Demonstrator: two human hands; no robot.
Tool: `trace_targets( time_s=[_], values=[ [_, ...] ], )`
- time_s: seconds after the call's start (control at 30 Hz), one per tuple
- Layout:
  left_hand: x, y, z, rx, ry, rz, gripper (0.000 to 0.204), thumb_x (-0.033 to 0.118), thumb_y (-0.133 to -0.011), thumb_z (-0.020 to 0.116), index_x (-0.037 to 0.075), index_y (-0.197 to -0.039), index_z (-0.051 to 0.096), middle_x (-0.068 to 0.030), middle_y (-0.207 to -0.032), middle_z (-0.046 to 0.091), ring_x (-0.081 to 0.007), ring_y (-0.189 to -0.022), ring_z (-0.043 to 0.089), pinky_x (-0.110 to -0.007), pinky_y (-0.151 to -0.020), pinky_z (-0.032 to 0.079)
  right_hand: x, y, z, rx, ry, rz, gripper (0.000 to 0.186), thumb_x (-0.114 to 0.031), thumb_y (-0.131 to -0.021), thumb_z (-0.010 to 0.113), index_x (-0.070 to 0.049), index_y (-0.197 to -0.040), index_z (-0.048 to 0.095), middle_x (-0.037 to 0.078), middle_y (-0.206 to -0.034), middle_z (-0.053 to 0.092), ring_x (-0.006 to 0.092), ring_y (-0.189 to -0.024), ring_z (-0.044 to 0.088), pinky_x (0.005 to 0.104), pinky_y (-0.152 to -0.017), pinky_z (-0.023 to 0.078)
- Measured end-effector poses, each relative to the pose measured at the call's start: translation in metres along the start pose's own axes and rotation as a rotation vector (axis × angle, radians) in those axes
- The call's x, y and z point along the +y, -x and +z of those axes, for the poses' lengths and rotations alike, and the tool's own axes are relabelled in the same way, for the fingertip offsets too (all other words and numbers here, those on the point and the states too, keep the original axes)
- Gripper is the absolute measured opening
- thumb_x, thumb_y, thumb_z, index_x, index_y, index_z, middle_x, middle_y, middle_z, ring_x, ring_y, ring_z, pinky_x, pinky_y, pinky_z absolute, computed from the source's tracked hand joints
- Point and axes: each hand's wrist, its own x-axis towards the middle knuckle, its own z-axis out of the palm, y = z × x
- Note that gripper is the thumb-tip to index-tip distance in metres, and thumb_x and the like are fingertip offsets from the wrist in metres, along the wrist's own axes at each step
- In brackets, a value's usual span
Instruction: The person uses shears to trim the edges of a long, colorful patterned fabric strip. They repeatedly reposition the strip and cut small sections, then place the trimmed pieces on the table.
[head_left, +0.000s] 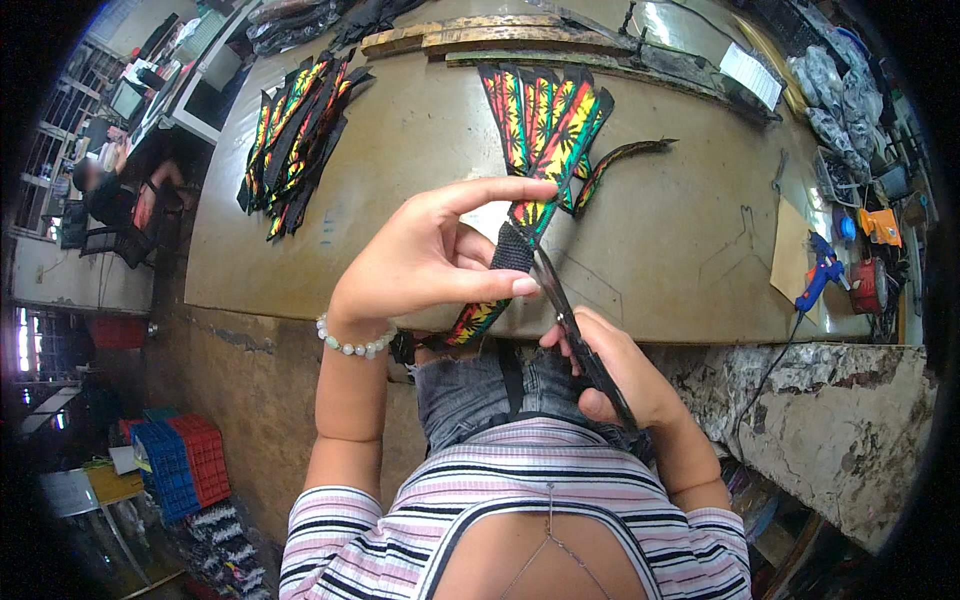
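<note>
My left hand [415,250] grips a strap [532,214] with a red, yellow and green leaf print, pinched between fingers and thumb. A black woven section [512,250] of it runs past my thumb, and its lower end hangs over the table's front edge. In my right hand [635,370] is a pair of black scissors [572,325], tips against the strap's right edge beside the black section. Whether the blades are apart does not show clearly. Just beyond my left fingers, several matching straps [515,110] lie fanned out. One curled strip [620,160] lies to their right.
A pile of similar straps [295,140] lies on the table [400,130] at left. Wooden bars [500,35] span the back. At right are cardboard [790,250], a blue glue gun [822,272] with a cord, and plastic bags [840,100]. A person [110,195] sits far left.
</note>
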Motion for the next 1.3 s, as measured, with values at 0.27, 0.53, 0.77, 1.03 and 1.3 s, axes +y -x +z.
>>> trace_targets(
  time_s=[0.27, 0.53, 0.77, 1.03, 1.3],
  values=[
    [-0.013, 0.000, 0.000, -0.034, 0.108, -0.005, 0.068, -0.009, -0.073, 0.076, -0.007, -0.135, 0.045, -0.0115, -0.114, 0.064, -0.0114, -0.082, 0.069, -0.017, -0.065, 0.053, -0.009, -0.001, -0.008, -0.074, -0.132, 0.083, 0.063, -0.058, -0.075, 0.073, -0.002, -0.098, 0.054, 0.009, -0.082, 0.050, 0.0200, -0.077, 0.054, 0.0320, -0.069, 0.044],
    [-0.019, -0.010, 0.006, -0.038, 0.106, 0.017, 0.076, -0.010, -0.071, 0.077, -0.006, -0.138, 0.043, -0.0109, -0.111, 0.065, -0.0086, -0.077, 0.068, -0.017, -0.061, 0.052, -0.010, 0.012, -0.001, 0.149, -0.317, 0.304, 0.034, -0.030, -0.090, 0.066, -0.004, -0.072, 0.055, 0.000, -0.065, 0.046, 0.0082, -0.058, 0.042, 0.0255, -0.053, 0.037],
    [-0.009, -0.011, 0.002, -0.032, 0.213, 0.075, 0.086, -0.011, -0.066, 0.078, -0.008, -0.141, 0.038, -0.0175, -0.144, 0.044, -0.0060, -0.074, 0.066, -0.017, -0.059, 0.050, 0.008, 0.018, -0.004, 0.088, -0.124, 0.089, 0.080, -0.074, -0.070, 0.066, -0.002, -0.100, 0.056, 0.008, -0.085, 0.048, 0.0172, -0.076, 0.051, 0.0286, -0.068, 0.042],
    [-0.017, -0.015, 0.010, -0.129, 0.318, 0.035, 0.086, -0.012, -0.064, 0.078, -0.008, -0.140, 0.038, -0.0233, -0.143, 0.043, -0.0143, -0.076, 0.071, -0.019, -0.059, 0.055, -0.001, 0.005, -0.013, -0.002, -0.042, 0.024, 0.082, -0.080, -0.076, 0.052, -0.001, -0.101, 0.051, 0.012, -0.089, 0.048, 0.0246, -0.085, 0.051, 0.0323, -0.077, 0.043],
    [-0.026, -0.015, 0.005, -0.160, 0.362, 0.039, 0.086, -0.014, -0.066, 0.076, -0.009, -0.141, 0.035, -0.0244, -0.146, 0.038, -0.0206, -0.080, 0.072, -0.023, -0.063, 0.058, -0.004, 0.004, -0.010, 0.014, -0.091, 0.062, 0.079, -0.078, -0.078, 0.053, -0.002, -0.096, 0.050, 0.011, -0.084, 0.046, 0.0244, -0.080, 0.050, 0.0328, -0.073, 0.042]
  ],
)
